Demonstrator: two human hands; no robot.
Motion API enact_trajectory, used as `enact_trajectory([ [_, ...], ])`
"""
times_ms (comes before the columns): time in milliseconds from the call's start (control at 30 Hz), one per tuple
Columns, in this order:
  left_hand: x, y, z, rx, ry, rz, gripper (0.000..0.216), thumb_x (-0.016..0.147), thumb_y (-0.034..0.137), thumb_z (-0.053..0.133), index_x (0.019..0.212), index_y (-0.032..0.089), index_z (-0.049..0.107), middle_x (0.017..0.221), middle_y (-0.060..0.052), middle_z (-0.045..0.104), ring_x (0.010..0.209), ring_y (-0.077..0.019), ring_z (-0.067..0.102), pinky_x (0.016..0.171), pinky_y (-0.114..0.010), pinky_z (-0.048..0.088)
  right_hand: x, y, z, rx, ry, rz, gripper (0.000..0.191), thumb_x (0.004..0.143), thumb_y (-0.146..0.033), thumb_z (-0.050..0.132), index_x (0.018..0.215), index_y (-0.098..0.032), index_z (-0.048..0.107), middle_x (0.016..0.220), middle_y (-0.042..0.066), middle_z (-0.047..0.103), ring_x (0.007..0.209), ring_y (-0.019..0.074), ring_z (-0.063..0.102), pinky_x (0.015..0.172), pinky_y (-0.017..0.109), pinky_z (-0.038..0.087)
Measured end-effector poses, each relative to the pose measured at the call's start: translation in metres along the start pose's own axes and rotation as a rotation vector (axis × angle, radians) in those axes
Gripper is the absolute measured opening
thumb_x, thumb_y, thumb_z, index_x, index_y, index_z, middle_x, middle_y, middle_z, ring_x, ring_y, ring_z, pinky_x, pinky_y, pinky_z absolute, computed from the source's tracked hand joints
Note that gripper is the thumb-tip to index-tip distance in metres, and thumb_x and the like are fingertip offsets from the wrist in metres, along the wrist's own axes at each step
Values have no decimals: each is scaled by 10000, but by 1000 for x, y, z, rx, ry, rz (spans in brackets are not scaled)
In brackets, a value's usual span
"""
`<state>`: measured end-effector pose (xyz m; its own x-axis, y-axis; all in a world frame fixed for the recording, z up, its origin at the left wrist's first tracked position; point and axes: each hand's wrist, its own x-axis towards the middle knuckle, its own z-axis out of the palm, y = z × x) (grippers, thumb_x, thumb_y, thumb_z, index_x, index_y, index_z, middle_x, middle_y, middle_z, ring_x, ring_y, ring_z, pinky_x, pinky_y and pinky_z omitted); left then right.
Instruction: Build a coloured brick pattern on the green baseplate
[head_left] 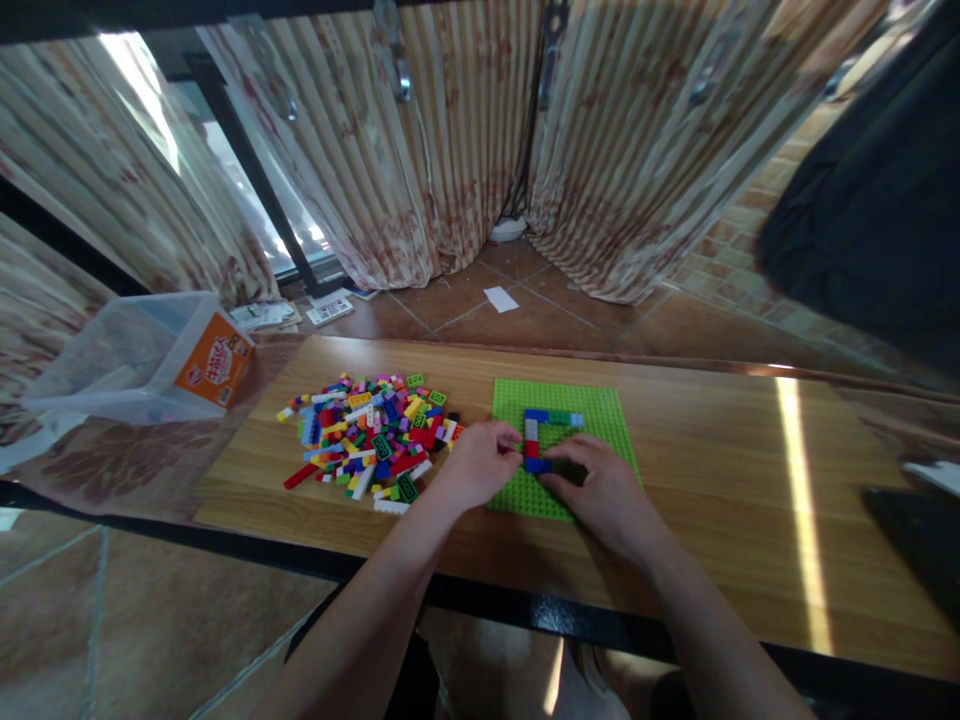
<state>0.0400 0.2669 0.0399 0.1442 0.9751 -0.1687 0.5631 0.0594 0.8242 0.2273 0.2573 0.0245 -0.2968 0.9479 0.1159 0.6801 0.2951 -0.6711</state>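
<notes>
1. Our right hand [607,495] rests on the green baseplate [600,415], fingers nearly closed, tips pinching the blue brick [536,465] sitting on it.
2. Our left hand [484,460] curls just beside that brick; we cannot tell its grip.
3. Loose bricks [367,440] lie farther left.

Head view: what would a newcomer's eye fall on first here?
The bright brick heap, left of centre on the wooden table, stands out first. Beside it lies a green baseplate, where the left hand and right hand meet at a blue brick. A clear bin sits at far left.
</notes>
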Motion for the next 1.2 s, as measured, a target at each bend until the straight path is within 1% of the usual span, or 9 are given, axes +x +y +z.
enact_trajectory([
  [400, -1, -1, -2, -1, -11, 8, 221, 764, 83, 602, 954, 96, 713, 811, -65, 740, 753, -172, 672, 720, -271, 524, -2, 4, -4, 13, -24, 32, 180, 777, -233, 671, 944, -238, 738, 972, 48, 697, 938, 224, 630, 868, 406, 496],
  [567, -3, 4, -5, 54, 4, 46, 161, 804, 142, 582, 866, 122, 730, 784, -53, 732, 713, -166, 646, 670, -259, 485, -2, 9, -9, -4, -5, 29, 174, 768, -263, 688, 933, -250, 738, 962, 44, 708, 929, 232, 634, 863, 429, 500],
  [667, -4, 6, -6, 118, -10, 51, 175, 816, 164, 568, 807, 137, 741, 714, -36, 711, 651, -157, 612, 624, -253, 449, -2, 8, -9, -20, -14, 7, 173, 783, -273, 683, 946, -255, 739, 960, 46, 709, 930, 236, 631, 867, 443, 492],
  [800, -5, 9, -5, 186, -43, 46, 205, 829, 180, 556, 789, 144, 754, 671, -31, 695, 615, -153, 586, 603, -255, 421, -1, 5, -6, -26, -16, -20, 167, 791, -271, 688, 948, -276, 744, 944, 38, 709, 927, 233, 630, 870, 439, 482],
  [933, -5, 12, -3, 215, -58, 26, 214, 833, 180, 554, 795, 138, 760, 681, -39, 701, 614, -155, 586, 599, -260, 412, 1, 2, -4, -45, -27, -24, 133, 809, -282, 684, 926, -274, 749, 924, 38, 703, 921, 231, 625, 865, 422, 469],
  [1033, -5, 12, -2, 222, -48, 28, 212, 832, 178, 555, 800, 137, 760, 697, -45, 712, 627, -158, 596, 602, -261, 415, 2, 2, -3, -55, -29, -14, 123, 837, -292, 660, 917, -276, 751, 919, 40, 697, 918, 227, 617, 852, 412, 464],
  [1200, -6, 12, 2, 246, -24, 3, 210, 825, 179, 558, 796, 155, 764, 721, -46, 729, 647, -159, 618, 611, -256, 433, 2, 3, -1, -54, -11, -30, 111, 834, -286, 661, 895, -272, 752, 910, 43, 697, 914, 226, 615, 851, 409, 462],
])
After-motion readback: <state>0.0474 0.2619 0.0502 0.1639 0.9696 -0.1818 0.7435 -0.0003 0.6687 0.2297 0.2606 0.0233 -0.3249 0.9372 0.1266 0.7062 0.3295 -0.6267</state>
